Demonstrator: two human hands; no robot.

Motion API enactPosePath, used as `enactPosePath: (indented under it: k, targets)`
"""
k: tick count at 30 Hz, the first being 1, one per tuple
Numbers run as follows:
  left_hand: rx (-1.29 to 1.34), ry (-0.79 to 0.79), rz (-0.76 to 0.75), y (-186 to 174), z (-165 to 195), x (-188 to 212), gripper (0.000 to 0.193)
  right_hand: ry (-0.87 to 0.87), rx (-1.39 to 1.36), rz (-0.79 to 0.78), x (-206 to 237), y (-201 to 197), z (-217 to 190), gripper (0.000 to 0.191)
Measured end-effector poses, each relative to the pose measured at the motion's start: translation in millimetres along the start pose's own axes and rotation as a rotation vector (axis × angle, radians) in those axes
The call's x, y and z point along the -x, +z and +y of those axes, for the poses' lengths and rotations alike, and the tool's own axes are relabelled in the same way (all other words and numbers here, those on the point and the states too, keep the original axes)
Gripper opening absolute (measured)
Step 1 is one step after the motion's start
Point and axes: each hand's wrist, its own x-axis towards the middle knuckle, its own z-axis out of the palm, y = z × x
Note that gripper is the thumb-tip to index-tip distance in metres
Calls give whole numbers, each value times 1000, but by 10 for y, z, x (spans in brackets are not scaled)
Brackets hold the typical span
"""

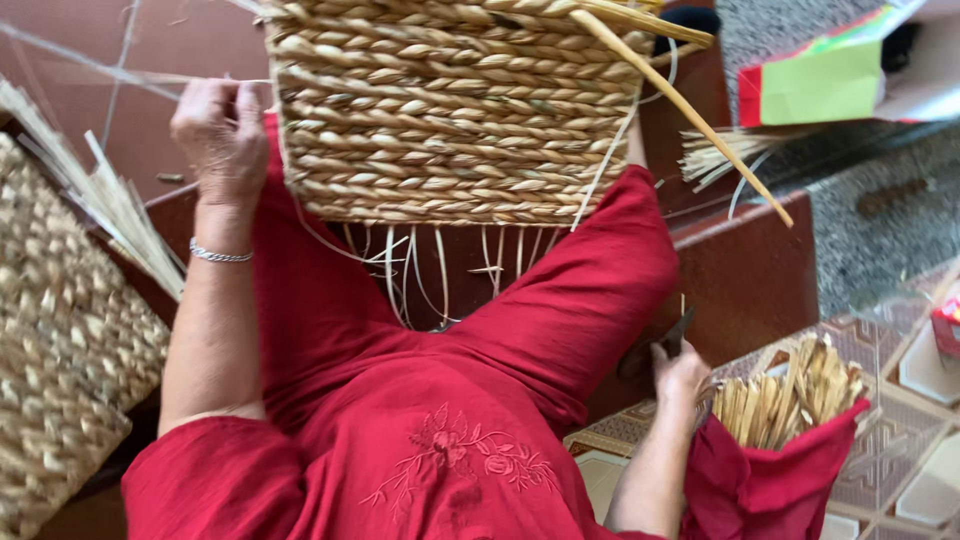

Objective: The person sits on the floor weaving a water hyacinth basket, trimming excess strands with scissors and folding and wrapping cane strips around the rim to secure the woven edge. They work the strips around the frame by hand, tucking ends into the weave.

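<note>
Two hands work apart: the left hand (222, 135), upper left of the frame, has its fingers (243, 100) pinched narrow on a thin pale strand (120, 75) at the edge of the half-woven basket (450, 110) resting on the lap, while the right hand (680, 375), lower right, closes on a dark tool (678, 332) beside a red cloth bundle of reeds (790, 400). Keeping that strand taut and close against the basket wall should keep the weave tight. Beyond lie another woven basket (60, 340) at left, loose reeds (110, 200), a brown bench (750, 270), patterned floor tiles (900, 440) and a grey mat (880, 220).
</note>
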Motion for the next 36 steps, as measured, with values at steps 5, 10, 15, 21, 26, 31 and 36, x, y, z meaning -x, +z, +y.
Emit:
enactPosePath:
  k: [5,10,15,21,26,31,36]
  targets:
    - [199,119,20,82,105,-296,20,-358,-448,310,-243,-682,-549,31]
    - [421,-342,-231,297,179,-590,19,-853,-649,346,-591,-885,-1667,23]
    - [248,-256,-307,283,196,-663,27,-740,-1017,-231,-1182,-863,-2536,28]
    - [404,-482,-325,157,208,-553,31,-483,-1111,-380,-1138,-774,-2633,26]
    - [463,-513,-211,-23,158,-377,38,-662,-1233,-224,-629,-583,-2359,32]
    - [415,-456,-172,-95,299,-250,37,-607,-1200,-63,-225,-412,-2022,33]
    - [470,-381,-133,-57,410,-149,36,-580,-1234,-5,-78,-244,-1844,35]
